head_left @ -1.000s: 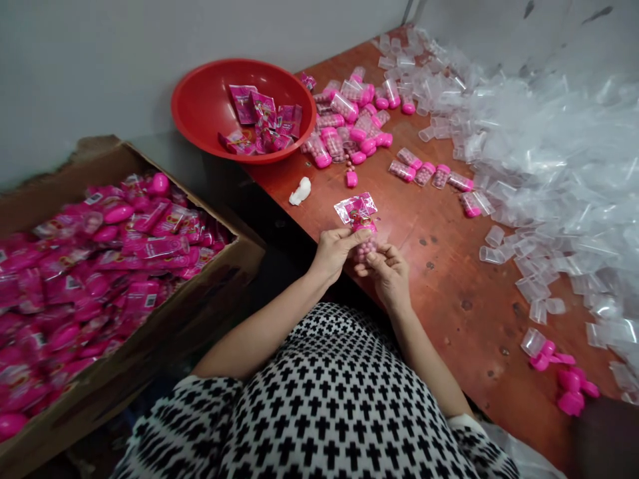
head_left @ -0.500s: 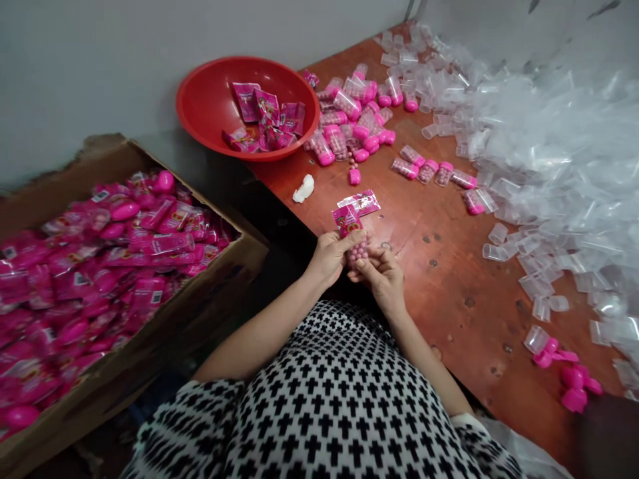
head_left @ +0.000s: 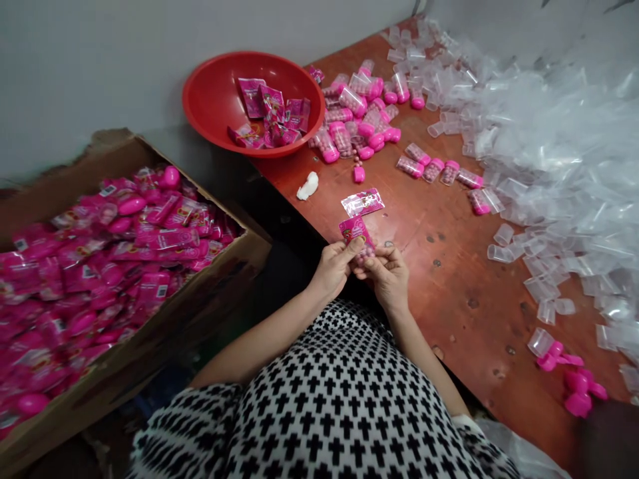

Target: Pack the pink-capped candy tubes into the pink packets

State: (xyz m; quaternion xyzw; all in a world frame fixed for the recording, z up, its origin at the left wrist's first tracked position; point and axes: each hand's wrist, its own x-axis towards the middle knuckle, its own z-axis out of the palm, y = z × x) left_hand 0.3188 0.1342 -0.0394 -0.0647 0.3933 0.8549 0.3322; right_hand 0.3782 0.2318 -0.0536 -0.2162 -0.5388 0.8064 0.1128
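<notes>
In front of my waist, by the table's edge, my left hand (head_left: 333, 267) pinches a printed pink packet (head_left: 354, 229) between thumb and fingers. Pink candy balls (head_left: 366, 253) show just below the packet, partly hidden by it and by the fingers. My right hand (head_left: 389, 274) closes on the lower end of these candies with thumb and bent fingers. I cannot make out whether they sit in a clear tube or inside the packet. Another pink packet with a silvery part (head_left: 363, 201) lies flat on the table just beyond my hands.
A red bowl (head_left: 210, 110) with several pink packets sits at the table's far left corner. Pink-capped candy tubes (head_left: 352, 101) are piled beside it. Clear plastic cups (head_left: 549, 133) heap along the right. A cardboard box (head_left: 244, 249) of packaged pink items stands left.
The held packet has come down over more of the candy balls and apart from the packet on the table. Both hands keep their grip; the whole view has shifted slightly.
</notes>
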